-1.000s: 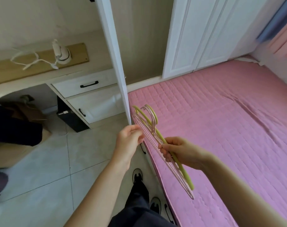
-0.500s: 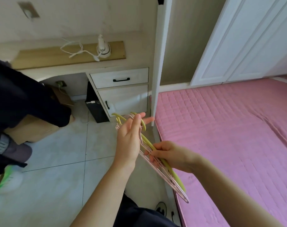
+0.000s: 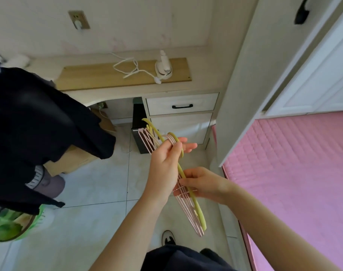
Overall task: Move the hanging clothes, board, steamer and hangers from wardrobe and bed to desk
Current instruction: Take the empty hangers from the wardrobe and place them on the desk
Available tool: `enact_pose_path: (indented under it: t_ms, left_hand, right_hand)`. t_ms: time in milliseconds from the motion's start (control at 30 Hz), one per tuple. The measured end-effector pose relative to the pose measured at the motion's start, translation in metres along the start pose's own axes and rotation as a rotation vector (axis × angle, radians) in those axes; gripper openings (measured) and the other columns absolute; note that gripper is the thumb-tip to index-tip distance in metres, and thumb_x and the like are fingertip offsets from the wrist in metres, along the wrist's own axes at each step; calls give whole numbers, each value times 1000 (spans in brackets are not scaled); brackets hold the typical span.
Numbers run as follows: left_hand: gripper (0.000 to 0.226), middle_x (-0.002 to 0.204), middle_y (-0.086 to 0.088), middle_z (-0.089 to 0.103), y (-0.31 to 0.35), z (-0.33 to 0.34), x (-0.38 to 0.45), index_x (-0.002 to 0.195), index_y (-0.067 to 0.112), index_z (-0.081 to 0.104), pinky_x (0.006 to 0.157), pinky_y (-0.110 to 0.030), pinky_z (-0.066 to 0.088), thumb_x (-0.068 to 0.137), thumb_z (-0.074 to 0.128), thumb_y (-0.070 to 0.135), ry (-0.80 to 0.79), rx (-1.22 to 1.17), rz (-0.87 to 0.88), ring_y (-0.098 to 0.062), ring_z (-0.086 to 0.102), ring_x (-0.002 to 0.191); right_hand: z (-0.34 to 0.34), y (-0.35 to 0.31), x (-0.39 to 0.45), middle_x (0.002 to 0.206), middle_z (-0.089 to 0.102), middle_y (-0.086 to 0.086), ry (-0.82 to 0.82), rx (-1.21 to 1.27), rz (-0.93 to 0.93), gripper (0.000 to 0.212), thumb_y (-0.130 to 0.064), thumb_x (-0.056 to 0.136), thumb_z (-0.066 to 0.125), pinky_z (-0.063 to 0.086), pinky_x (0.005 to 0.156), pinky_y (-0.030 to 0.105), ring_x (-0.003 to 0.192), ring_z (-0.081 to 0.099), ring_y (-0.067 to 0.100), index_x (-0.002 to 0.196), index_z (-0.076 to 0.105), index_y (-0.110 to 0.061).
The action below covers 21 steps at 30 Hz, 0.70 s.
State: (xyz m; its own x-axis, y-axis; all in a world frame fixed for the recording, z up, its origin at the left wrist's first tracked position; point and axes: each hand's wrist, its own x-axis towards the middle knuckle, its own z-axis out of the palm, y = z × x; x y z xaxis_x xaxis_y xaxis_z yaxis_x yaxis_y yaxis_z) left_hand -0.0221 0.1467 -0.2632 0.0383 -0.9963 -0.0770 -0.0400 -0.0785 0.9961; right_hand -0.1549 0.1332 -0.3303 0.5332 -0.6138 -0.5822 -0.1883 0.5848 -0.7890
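Desk (image 3: pixel 186 89) far ahead, steamer (image 3: pixel 163 68) on board (image 3: pixel 100 76). Both hands grasp hangers (image 3: pixel 183 184): left hand (image 3: pixel 164 163) at hooks, right hand (image 3: pixel 203 184) mid-bundle. Keep bundle aligned, lay flat beside steamer.

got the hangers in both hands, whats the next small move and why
Probably step forward and lower the hangers onto the desk. The left hand and right hand already grip the whole bundle, and the steamer and board already sit on that desk ahead.
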Motion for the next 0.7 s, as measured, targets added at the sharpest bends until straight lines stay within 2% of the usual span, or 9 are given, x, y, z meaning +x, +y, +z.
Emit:
enact_pose_path:
  t_ms: [267,400,533,700]
  left_hand:
    - [24,91,3,75,11,-25,61,102,11,63,79,-5,43,102,40,14,-41,-27,-20,-6,67,94]
    - [24,92,6,75,18,-20,98,105,14,64,91,-17,43,101,41,18,-71,-45,-41,-5,67,96]
    - [24,95,6,75,28,-12,147,111,13,63,93,-23,44,101,42,17,-109,-43,-20,-7,66,98]
    - [24,96,6,75,43,6,217,113,13,62,83,-13,45,101,42,18,-136,-85,-27,-9,66,98]
  right_hand:
    - [-1,-35,46,93,72,15,138,71,-48,15,-5,96,53,56,86,34,88,70,23,101,66,0]
    - [-21,-55,66,90,71,14,183,91,-77,16,-5,95,54,57,84,34,85,70,23,102,66,3]
    - [-53,-84,88,88,71,15,242,76,-128,17,-5,96,53,57,83,33,83,69,23,102,66,5]
    - [-104,-130,118,90,71,14,334,26,-166,18,-4,96,52,57,77,26,81,70,18,103,66,5]
